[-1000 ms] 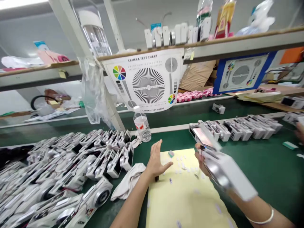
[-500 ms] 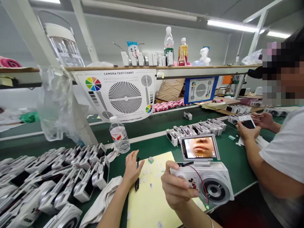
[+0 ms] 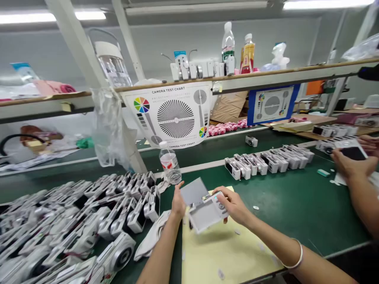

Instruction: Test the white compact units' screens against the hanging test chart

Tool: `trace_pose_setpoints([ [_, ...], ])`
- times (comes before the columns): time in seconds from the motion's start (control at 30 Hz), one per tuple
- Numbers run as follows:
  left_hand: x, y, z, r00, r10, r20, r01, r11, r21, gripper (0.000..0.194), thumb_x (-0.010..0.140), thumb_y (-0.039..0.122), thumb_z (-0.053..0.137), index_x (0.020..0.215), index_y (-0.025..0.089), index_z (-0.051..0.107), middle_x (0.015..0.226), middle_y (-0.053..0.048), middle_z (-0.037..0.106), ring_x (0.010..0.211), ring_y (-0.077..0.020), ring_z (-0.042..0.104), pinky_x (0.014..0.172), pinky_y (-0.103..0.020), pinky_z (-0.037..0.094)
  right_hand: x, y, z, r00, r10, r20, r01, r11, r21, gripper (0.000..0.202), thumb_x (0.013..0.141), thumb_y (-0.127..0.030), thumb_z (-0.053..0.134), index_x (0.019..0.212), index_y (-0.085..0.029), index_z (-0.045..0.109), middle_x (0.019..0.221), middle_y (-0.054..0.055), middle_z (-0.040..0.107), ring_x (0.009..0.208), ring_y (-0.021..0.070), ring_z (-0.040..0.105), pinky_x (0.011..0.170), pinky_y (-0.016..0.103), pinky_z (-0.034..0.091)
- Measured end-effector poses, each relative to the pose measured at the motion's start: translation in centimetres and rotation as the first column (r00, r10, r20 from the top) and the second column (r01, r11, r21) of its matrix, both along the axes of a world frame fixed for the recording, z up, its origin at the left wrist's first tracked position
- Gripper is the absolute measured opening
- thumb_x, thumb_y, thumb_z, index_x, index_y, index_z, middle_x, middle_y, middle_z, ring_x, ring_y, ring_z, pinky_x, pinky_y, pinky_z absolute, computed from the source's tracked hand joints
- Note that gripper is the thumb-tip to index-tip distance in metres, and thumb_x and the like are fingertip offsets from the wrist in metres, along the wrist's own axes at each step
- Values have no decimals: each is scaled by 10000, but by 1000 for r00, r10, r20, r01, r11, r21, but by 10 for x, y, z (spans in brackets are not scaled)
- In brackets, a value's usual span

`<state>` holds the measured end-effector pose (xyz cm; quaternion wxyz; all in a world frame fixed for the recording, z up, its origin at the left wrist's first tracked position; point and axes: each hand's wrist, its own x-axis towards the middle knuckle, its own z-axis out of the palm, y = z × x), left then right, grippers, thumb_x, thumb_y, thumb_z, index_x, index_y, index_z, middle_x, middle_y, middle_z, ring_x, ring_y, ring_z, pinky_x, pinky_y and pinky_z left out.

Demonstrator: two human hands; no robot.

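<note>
My right hand (image 3: 232,203) grips the right end of a white camera (image 3: 205,215) above the yellow sheet (image 3: 225,252), thumb on top. The camera's open back faces up, and its grey screen flap (image 3: 194,192) is raised at the left. Beside that flap is my left hand (image 3: 178,201), its thumb side against the flap's edge; its other fingers are mostly hidden behind it. Small white pieces lie on the sheet.
Rows of white cameras (image 3: 118,221) cover the left bench. A white cloth (image 3: 154,236) and a water bottle (image 3: 170,163) stand near. More cameras (image 3: 266,161) line the back. Another person's hand (image 3: 353,163) holds a camera at right. A test chart (image 3: 176,118) hangs from the shelf.
My right hand has brought the camera left and turned it from lens side to open back. My left hand has risen from the sheet to the screen flap. The view has swung right-to-left, showing more cameras.
</note>
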<state>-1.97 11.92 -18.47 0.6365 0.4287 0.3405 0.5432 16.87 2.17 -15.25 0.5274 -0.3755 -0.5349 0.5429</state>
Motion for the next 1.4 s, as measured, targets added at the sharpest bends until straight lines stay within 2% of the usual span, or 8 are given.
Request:
trace_pose_setpoints([
  [0.17,13,-14,12,982,-84,169,104,988,-113,520,904,481,147,1179,158,447,918,-92,634,836,-210,623,788,-409,474,6,23,-30,984,-180,13,179,983,35,295,757,-448,526,897,-190,552,713,1,548,528,100,521,421,190,473],
  [0.27,29,-26,16,964,-118,239,162,972,-172,522,903,473,156,1191,169,467,976,-89,647,906,-233,618,852,-415,443,15,30,-38,986,-168,-14,168,986,-23,333,732,-493,529,887,-198,539,793,11,555,559,101,518,426,191,475],
  [0.4,46,-44,23,942,-139,305,219,943,-248,516,895,477,238,1195,144,493,1037,-92,644,999,-258,586,937,-410,387,22,32,-39,988,-149,-44,139,975,-175,374,728,-543,484,917,-220,474,705,-16,521,419,96,473,281,202,404],
  [0.53,50,-51,27,929,-109,354,175,972,-159,494,880,499,301,1273,221,409,1113,-44,618,1080,-228,544,989,-389,345,20,31,-35,981,-186,-53,167,953,-254,348,743,-527,453,934,-237,451,673,-37,480,398,88,455,254,189,381],
  [0.7,51,-48,23,939,-19,344,71,988,-139,442,892,462,299,1263,254,418,1127,-27,609,1055,-208,560,967,-377,373,18,29,-36,978,-210,3,206,953,-222,345,733,-519,493,908,-221,490,657,-28,513,422,107,492,282,219,442],
  [1.03,53,-49,29,904,227,363,-41,890,-454,496,886,501,257,784,182,623,861,-39,671,848,-196,636,837,-378,466,13,23,-40,974,-218,62,226,947,-229,305,778,-486,463,916,-219,511,635,-22,501,435,117,497,265,218,442],
  [1.27,50,-48,30,935,159,317,3,890,-455,541,889,484,261,742,155,664,914,-72,665,946,-227,599,866,-404,445,13,26,-41,973,-225,45,228,931,-284,271,770,-459,468,893,-225,525,607,-25,510,420,121,503,248,206,417],
  [1.4,49,-51,33,975,70,209,-8,958,-285,712,897,488,186,442,151,618,1176,-42,570,1152,-222,453,966,-336,372,14,29,-37,973,-229,-3,214,914,-345,263,767,-445,458,882,-216,515,549,-31,499,384,111,480,224,178,370],
])
